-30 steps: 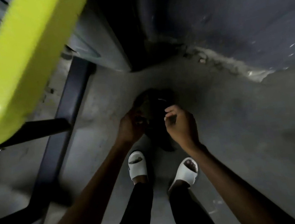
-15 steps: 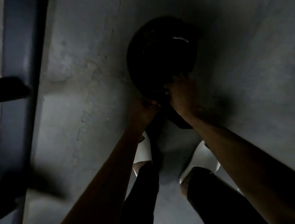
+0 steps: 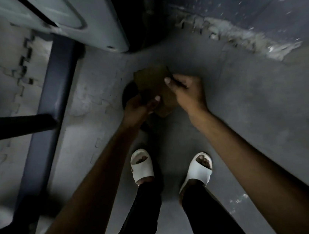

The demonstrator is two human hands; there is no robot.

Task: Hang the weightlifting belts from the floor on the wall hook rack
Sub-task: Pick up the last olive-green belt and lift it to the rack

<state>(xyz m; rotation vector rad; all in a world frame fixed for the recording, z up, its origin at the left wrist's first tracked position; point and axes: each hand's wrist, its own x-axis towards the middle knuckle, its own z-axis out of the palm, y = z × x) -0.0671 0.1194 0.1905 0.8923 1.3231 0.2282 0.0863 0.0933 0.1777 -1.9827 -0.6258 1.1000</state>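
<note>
Head view, looking steeply down. At far left, a dark blue-grey steel beam [image 3: 51, 101] of a gym machine runs diagonally across the grey interlocking floor mats [image 3: 2, 86]. A black crossbar [image 3: 16, 126] meets the beam from the left edge, and a pale grey moulded panel [image 3: 84, 19] lies above it at the top.

The left forearm rises from the lower left corner, nearly straight, toward the centre. The left hand [image 3: 139, 107] has its fingers curled round the lower left edge of the brown leather weightlifting belt [image 3: 153, 84], with the thumb laid on the belt's face and its nail showing.

The belt sits at the centre as a broad flat shape, held between the two hands just ahead of the feet and over the floor mats. Whether any part of it touches the mats cannot be told. A dark rounded shape behind the left hand is too dim to identify.

The right hand [image 3: 185, 90] grips the belt's right edge, thumb on top and fingers curled beneath, with a thin dark strap passing under the thumb. Its forearm descends to the lower right corner.

Below the hands stand two feet in white slide sandals [image 3: 141, 165], worn with black trousers [image 3: 141, 214]. At upper right, a dark wall [image 3: 252, 0] meets the floor along a crumbling pale seam [image 3: 246, 35].
</note>
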